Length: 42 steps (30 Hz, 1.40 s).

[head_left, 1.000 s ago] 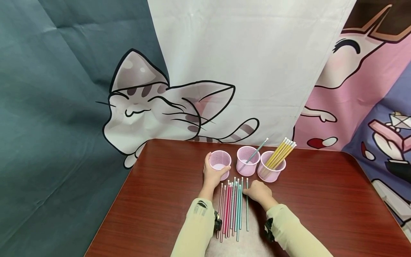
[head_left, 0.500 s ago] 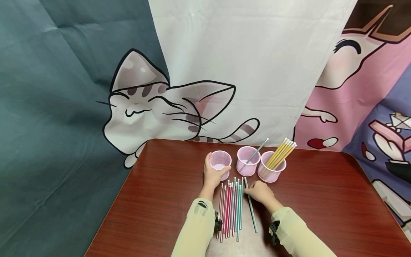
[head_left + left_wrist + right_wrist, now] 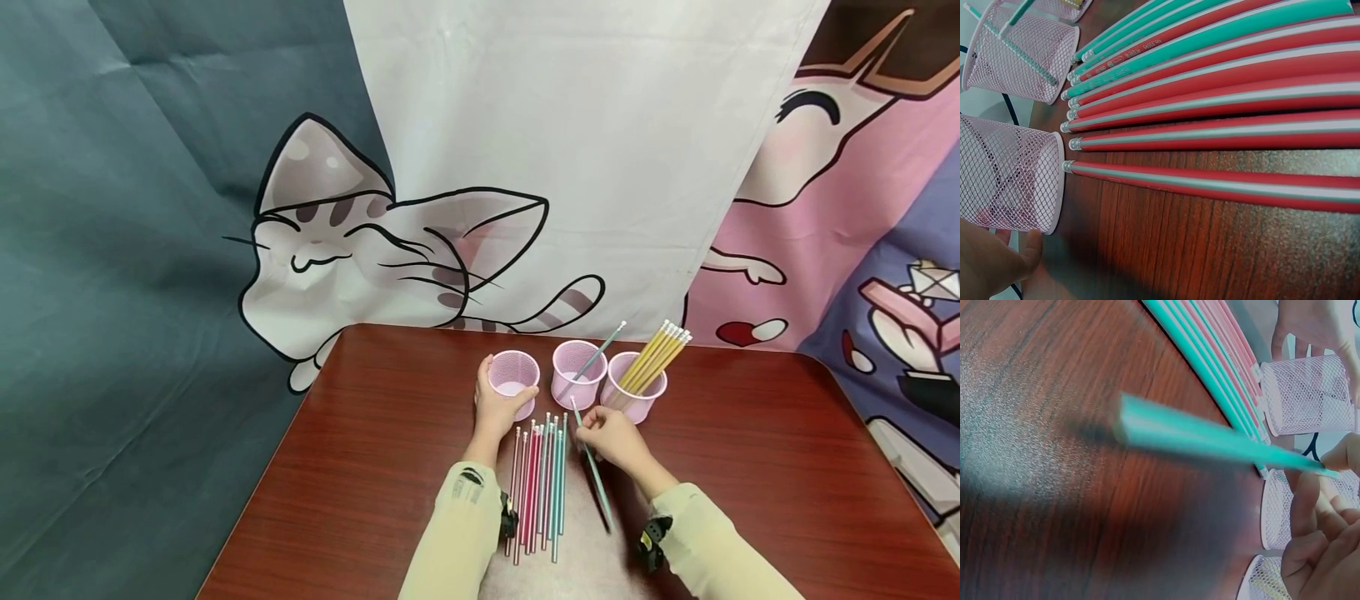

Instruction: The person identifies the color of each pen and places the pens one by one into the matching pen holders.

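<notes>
My right hand (image 3: 613, 435) pinches a green pencil (image 3: 597, 483) between thumb and fingertips near its eraser end. In the right wrist view that pencil (image 3: 1191, 437) slants over the table, its far end blurred. My left hand (image 3: 497, 410) grips the side of the left pink mesh cup (image 3: 514, 367), which holds no pencils. Between the hands lies a row of red and green pencils (image 3: 536, 492), eraser ends toward the cups. Behind the pinched pencil stands the middle mesh cup (image 3: 567, 396) with one green pencil (image 3: 603, 350) leaning in it.
The right mesh cup (image 3: 636, 410), beside the middle one, holds several yellow pencils (image 3: 654, 360). All three cups stand near the back of the brown table (image 3: 750, 450). A printed cloth (image 3: 465, 267) hangs behind it.
My right hand has pulled the green pencil away from the row and lifted it, its eraser end moving toward the middle cup. The left hand keeps its grip on the left cup.
</notes>
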Available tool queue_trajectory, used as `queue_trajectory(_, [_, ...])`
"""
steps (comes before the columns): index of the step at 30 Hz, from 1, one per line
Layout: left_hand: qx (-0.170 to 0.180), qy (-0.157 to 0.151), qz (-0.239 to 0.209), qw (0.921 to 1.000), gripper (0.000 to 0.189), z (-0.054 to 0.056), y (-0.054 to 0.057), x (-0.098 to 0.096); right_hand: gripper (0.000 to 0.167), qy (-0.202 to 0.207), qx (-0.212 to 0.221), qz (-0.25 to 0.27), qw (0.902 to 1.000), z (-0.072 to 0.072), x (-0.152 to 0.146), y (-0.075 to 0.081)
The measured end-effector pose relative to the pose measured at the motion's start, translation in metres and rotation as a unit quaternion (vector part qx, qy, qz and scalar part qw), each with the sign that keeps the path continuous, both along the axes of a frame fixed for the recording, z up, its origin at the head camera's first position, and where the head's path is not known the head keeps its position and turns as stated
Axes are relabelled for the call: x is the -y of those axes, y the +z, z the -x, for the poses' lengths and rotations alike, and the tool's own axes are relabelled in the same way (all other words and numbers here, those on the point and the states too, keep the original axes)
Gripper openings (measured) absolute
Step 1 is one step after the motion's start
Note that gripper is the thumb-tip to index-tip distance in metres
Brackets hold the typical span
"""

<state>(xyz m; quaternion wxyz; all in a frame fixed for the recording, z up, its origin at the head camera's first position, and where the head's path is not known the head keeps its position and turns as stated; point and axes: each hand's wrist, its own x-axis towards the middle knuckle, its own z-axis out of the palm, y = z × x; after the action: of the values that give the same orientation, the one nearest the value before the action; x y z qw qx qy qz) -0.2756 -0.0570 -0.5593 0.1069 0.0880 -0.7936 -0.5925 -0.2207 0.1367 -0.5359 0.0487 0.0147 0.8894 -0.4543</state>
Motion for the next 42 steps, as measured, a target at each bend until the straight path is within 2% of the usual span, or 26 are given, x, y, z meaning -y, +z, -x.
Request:
queue_trajectory(7, [-0.004, -0.002, -0.002, 1.0000, 0.096, 0.000, 0.000, 0.000, 0.019, 0.018, -0.027, 0.006, 0.9995, 0.002, -0.002, 0.007])
queue_trajectory(11, [-0.006, -0.002, 0.000, 1.0000, 0.096, 0.000, 0.000, 0.000, 0.019, 0.027, -0.050, 0.006, 0.9984, 0.003, -0.004, 0.013])
queue_trajectory(17, [-0.007, -0.002, 0.000, 1.0000, 0.096, 0.001, -0.001, 0.001, 0.021, 0.040, -0.048, 0.061, 0.9962, 0.007, -0.006, 0.025])
queue_trajectory(23, [-0.006, -0.003, -0.003, 1.0000, 0.096, -0.001, -0.001, 0.001, 0.022, 0.030, -0.059, 0.062, 0.9959, 0.011, -0.008, 0.037])
queue_trajectory(33, [-0.013, -0.001, -0.004, 0.9999, 0.096, -0.001, 0.000, 0.000, 0.024, 0.042, -0.080, 0.072, 0.9933, 0.028, -0.017, 0.072])
queue_trajectory(38, [-0.030, 0.001, -0.005, 0.9995, 0.095, -0.001, 0.000, 0.000, 0.021, 0.030, -0.116, 0.038, 0.9920, 0.036, -0.019, 0.088])
queue_trajectory(42, [-0.022, 0.000, -0.009, 0.9997, 0.096, -0.001, 0.001, -0.001, 0.014, 0.011, -0.127, 0.039, 0.9910, 0.040, -0.020, 0.100])
